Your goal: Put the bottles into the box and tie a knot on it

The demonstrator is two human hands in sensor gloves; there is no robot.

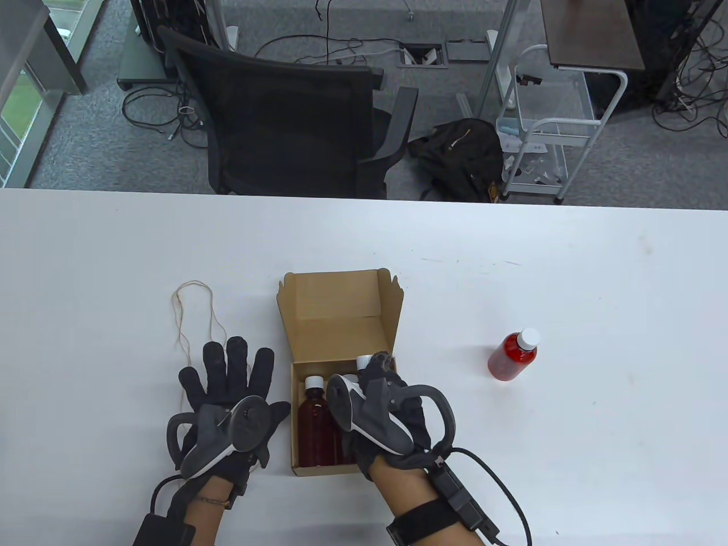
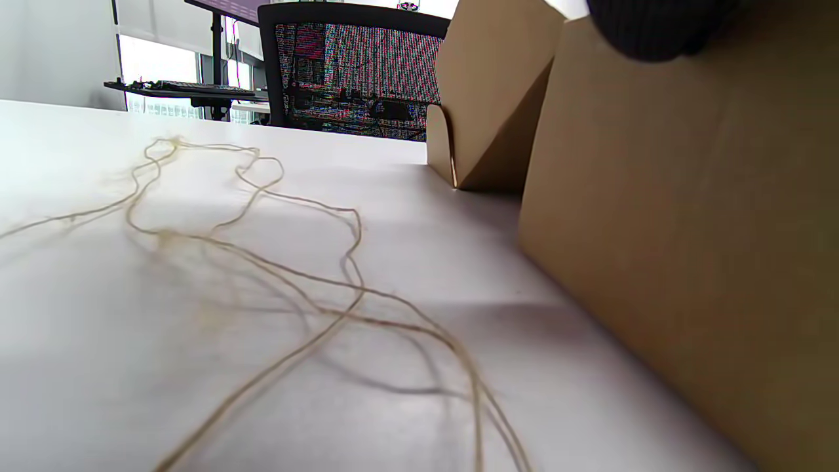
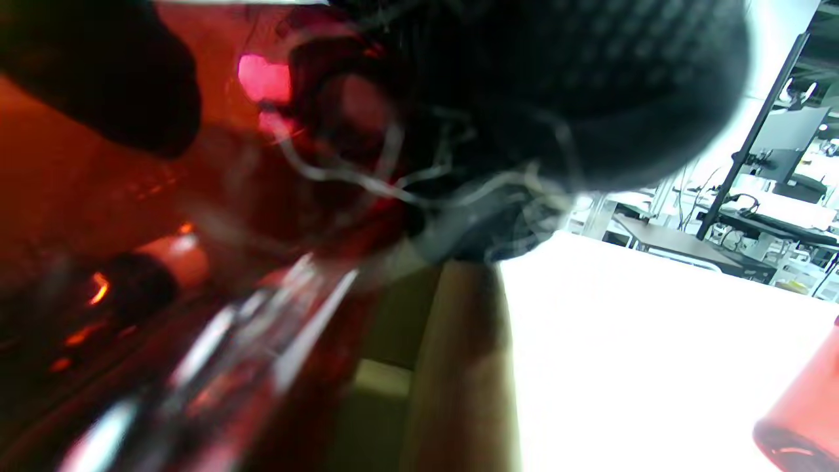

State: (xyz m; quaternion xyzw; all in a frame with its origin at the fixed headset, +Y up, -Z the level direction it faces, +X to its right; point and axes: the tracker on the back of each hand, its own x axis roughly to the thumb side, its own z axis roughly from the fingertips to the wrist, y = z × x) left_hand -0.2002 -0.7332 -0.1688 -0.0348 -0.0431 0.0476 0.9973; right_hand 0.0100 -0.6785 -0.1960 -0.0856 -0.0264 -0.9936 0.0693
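Nearest us, our left hand lies flat on the white counter with fingers straight and spread, its grip open and empty, just left of the cardboard box. Our right hand is over the box's near compartment, its grip curled round a red bottle whose white cap peeks past the fingertips; the right wrist view shows the glove against blurred red glass. Beside it, a dark bottle with a white cap already lies inside the box along its left wall. The lid stands open on the far side. Left of the box, thin twine trails in loose loops on the counter. Well to the right lies another red bottle, alone. Beyond the counter's far edge stands a black office chair.
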